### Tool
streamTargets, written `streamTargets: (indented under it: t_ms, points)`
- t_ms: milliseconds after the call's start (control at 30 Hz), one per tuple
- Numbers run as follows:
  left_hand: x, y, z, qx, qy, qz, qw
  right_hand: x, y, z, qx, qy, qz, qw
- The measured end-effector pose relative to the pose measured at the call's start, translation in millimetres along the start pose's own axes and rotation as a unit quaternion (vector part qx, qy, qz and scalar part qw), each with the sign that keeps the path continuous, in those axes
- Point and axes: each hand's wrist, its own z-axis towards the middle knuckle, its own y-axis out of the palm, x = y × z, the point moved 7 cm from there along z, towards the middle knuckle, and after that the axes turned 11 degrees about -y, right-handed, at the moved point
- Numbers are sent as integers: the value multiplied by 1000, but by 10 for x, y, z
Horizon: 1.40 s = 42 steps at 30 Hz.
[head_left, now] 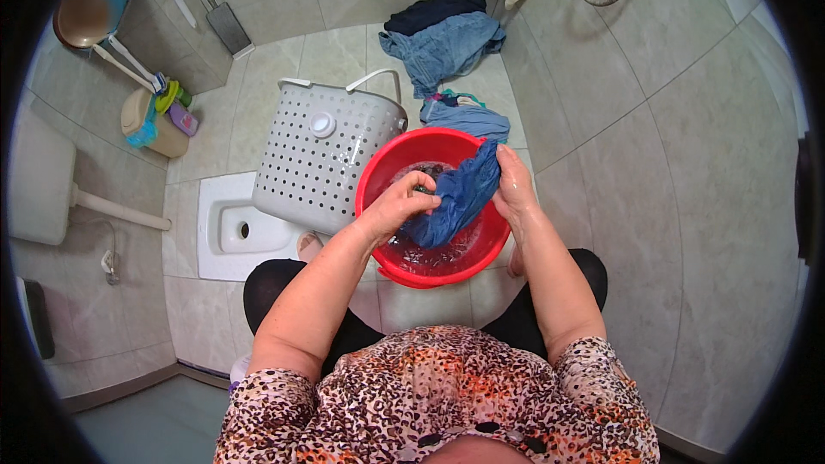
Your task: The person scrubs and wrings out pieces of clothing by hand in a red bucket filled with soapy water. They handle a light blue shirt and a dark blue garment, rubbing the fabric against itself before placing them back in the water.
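A wet blue cloth garment (461,193) is stretched between my hands over a red plastic basin (368,183). My right hand (515,182) grips its upper right end, at the basin's right rim. On the left side, my left hand (405,201) has its curled fingers and thumb at the cloth's edge, pinching it. The garment's lower part hangs down toward the soapy water (445,261). Some dark fabric (425,174) shows in the water behind my left hand, partly hidden.
A grey perforated laundry basket (309,167) stands against the basin's left side. Beyond the basin lie blue clothes (467,121) and a denim pile (445,45) on the tiled floor. A squat toilet (209,225) is at left, near a beige bin (169,143). Tiled wall (606,161) rises at right.
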Motion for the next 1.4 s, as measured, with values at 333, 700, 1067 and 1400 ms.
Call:
streamTargets:
  t_ms: [333,700,1067,1400]
  points:
    - [12,15,29,107,-15,61,992,-352,103,-75,-34,-60,49,996]
    - [-103,-511,70,206,39,-151,966,-576,-272,3,-16,-28,75,997]
    - [173,-95,26,-76,98,-381,916,546,-124,-489,-276,122,-459,836]
    - [180,-87,52,-41,97,-316,943,320,123,-287,-275,-33,-340,899]
